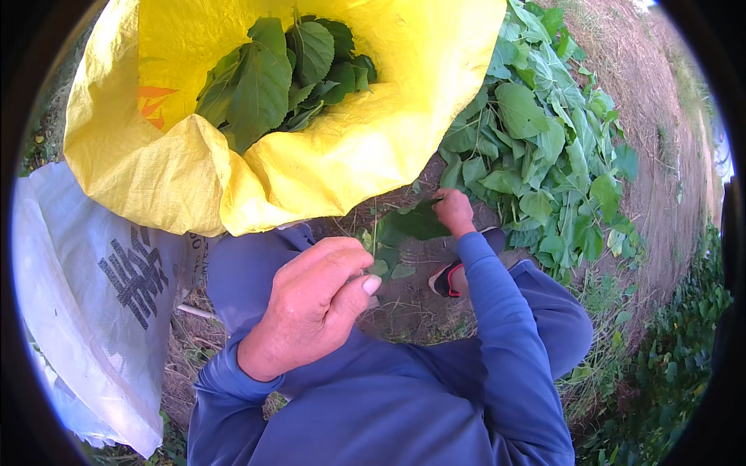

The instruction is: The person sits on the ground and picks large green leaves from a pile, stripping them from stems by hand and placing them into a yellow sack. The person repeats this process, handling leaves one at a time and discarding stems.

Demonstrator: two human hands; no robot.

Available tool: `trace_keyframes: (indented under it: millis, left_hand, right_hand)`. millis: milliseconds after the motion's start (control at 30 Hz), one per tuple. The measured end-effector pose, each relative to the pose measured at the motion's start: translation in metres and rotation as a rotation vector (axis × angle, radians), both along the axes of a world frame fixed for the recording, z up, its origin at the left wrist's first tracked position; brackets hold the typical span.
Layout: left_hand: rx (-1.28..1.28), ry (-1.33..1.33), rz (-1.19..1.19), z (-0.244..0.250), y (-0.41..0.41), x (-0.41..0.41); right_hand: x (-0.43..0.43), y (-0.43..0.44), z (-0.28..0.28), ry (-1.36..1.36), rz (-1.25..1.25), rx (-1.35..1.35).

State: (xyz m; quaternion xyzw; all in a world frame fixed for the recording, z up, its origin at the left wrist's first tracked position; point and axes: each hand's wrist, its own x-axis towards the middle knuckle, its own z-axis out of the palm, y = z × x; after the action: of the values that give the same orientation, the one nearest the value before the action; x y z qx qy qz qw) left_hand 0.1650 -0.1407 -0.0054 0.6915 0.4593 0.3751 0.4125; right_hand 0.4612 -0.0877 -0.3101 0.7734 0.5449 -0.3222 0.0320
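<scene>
My left hand (317, 303) is raised over my lap, thumb bent close to the curled fingers. Whether a thin stem lies between its fingertips I cannot tell. Green leaves (387, 236) show just beyond those fingertips, partly hidden by the hand. Lower down and to the right, my right hand (454, 211) pinches the edge of a large dark green leaf (417, 221). Ahead of me a yellow woven sack (344, 169) gapes wide, its rim folded outward. Broad toothed leaves (265, 81) lie inside it.
A large heap of leafy cuttings (542, 140) lies on the soil to the right of the sack. On the left stands a whitish woven sack (105, 279) with dark printing. My shoe (446, 279) is beside the heap; low green plants (670, 361) grow at far right.
</scene>
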Motion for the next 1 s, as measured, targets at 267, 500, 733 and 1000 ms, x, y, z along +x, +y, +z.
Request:
trace_keyframes:
  millis: [267, 500, 733, 1000]
  left_hand:
    - [0.014, 0.004, 0.018, -0.002, -0.007, -0.002]
    - [0.039, 0.022, 0.04, -0.004, -0.01, -0.005]
    - [0.083, 0.047, 0.048, -0.008, -0.014, -0.011]
    - [0.074, 0.081, 0.066, -0.01, -0.016, -0.014]
  right_hand:
    - [0.018, 0.058, 0.143, 0.316, -0.243, 0.341]
    - [0.047, 0.056, 0.205, 0.636, -0.368, 0.479]
    - [0.048, 0.046, 0.319, 1.131, -0.456, 0.785]
    - [-0.029, 0.004, 0.417, 1.515, -0.339, 0.858]
